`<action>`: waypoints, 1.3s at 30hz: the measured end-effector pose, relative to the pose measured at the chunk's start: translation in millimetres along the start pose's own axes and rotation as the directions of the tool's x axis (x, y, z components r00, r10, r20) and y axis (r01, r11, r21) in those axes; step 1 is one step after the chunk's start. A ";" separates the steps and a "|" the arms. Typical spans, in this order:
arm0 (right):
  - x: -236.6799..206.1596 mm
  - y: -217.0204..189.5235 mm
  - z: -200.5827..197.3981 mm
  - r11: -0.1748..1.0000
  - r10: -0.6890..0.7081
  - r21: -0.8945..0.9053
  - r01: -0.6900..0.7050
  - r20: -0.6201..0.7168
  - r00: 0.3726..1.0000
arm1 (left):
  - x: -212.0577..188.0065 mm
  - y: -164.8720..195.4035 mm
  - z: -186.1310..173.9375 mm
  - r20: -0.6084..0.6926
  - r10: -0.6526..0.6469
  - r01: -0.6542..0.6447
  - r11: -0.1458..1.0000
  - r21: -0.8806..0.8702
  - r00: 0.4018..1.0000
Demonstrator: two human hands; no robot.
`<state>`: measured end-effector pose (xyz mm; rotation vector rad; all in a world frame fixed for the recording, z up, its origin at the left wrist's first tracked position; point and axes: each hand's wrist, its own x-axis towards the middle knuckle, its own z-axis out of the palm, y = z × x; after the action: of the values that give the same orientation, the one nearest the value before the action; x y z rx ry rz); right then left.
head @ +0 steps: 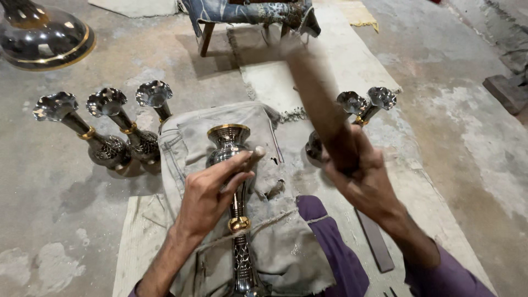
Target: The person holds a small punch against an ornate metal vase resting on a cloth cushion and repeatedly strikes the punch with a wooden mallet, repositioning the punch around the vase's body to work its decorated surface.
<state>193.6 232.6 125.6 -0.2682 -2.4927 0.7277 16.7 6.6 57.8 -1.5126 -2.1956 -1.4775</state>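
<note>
A rough concrete floor [451,165] is spreading in every direction, stained and patchy, with wide open room lying to the right and at lower left. At the top left edge a large, glossy dark metal vessel [47,36] with gold bands is getting cut off by the frame. At the top middle a wooden stool [247,16] draped in patterned cloth is closing off the far side. A pale board [135,242] is lying under the worker, and a worn grey denim cloth [275,242] with frayed edges is covering the lap over purple fabric.

To the left, three finished vases [110,129] with ruffled mouths, gold collars and engraved bulbs are standing close together, just beside the cloth's left edge. To the right, two more vases [366,104] of the same kind are standing partly hidden behind the raised arm.

On the cloth a tall silver vase [230,140] with a gold rim and a gold knob on its stem is lying along the lap, mouth pointing away. The left hand [212,192] is resting over its neck, fingers stretched long and pinching a thin punch [254,158] against the metal. The right hand [363,176] is closing fully around a wooden mallet [316,93], which is blurring as it is lifting above the vase. A flat dark metal bar [375,242] is lying on the floor beside the right forearm.
</note>
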 end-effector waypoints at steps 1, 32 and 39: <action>-1.7 1.3 0.2 0.995 0.010 -0.100 -0.006 0.044 0.999 | 1.5 0.1 -0.6 0.019 -0.018 0.018 1.000 -0.013 1.000; -52.4 47.1 38.4 0.895 0.417 -0.237 -0.379 0.139 0.898 | 27.8 16.6 -12.0 0.433 -0.185 0.124 0.978 0.165 0.882; -85.9 38.2 48.7 0.676 0.302 0.697 -0.239 0.034 0.953 | 22.6 -0.3 -33.6 0.071 -0.064 0.079 0.967 -0.241 0.995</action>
<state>241.3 215.1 32.8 -0.3763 -1.9247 1.6809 -8.8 -3.2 87.7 -1.5837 -2.1916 -1.8055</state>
